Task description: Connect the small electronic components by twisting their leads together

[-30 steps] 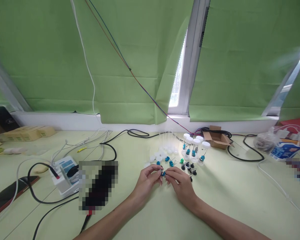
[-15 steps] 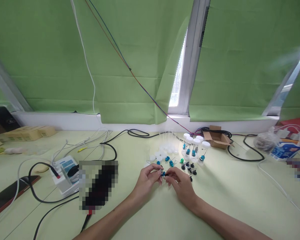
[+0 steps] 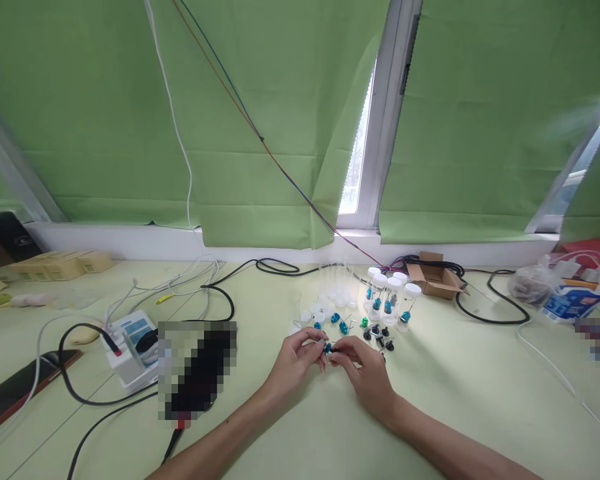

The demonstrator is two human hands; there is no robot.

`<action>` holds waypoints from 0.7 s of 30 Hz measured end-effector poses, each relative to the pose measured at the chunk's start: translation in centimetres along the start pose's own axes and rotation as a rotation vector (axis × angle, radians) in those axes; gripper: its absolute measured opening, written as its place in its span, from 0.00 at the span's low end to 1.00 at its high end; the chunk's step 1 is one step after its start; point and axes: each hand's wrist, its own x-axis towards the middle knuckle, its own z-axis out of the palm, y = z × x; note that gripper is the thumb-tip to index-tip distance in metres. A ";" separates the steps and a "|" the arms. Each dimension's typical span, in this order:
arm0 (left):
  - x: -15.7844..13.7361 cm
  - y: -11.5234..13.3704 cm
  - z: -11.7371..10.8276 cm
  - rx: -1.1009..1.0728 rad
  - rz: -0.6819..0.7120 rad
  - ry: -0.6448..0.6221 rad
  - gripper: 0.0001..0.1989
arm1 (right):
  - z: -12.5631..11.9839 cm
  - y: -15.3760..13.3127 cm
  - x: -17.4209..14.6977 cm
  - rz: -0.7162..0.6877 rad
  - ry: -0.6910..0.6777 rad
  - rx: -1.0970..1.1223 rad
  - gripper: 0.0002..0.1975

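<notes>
My left hand (image 3: 301, 355) pinches a small blue metallic part (image 3: 329, 347) between thumb and fingertips. Opposite it, my right hand (image 3: 363, 367) has its fingertips closed on a dark end that meets the blue part; its exact shape is too small to tell. Just beyond the hands lie several loose blue metallic parts (image 3: 343, 327) with thin bent metal rods near them. A green part (image 3: 365, 321) rests to their right. Several black knob-like pieces (image 3: 381, 341) are grouped beside my right hand.
Behind stand several clear tubes with white caps (image 3: 393, 283), blue parts inside. Other clear tubes (image 3: 347, 293) and white caps (image 3: 306, 316) are left of them. An open cardboard box (image 3: 435, 283) sits at the back. A white power strip (image 3: 130, 353) and black cables (image 3: 87, 404) occupy the left.
Both hands stay almost in place, still closed on the blue part and its dark end. The view has shifted very slightly; nothing else visibly moved.
</notes>
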 end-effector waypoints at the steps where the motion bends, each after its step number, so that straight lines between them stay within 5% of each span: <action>1: 0.0 0.0 0.0 -0.001 0.000 0.001 0.10 | 0.0 -0.1 0.0 0.003 0.002 0.000 0.06; 14: -0.4 -0.1 0.5 -0.080 0.016 0.022 0.09 | -0.2 0.4 0.5 -0.044 0.047 0.004 0.02; 21: -0.4 -0.2 0.4 -0.090 0.019 0.020 0.09 | -0.1 -0.1 0.4 0.072 0.037 0.155 0.05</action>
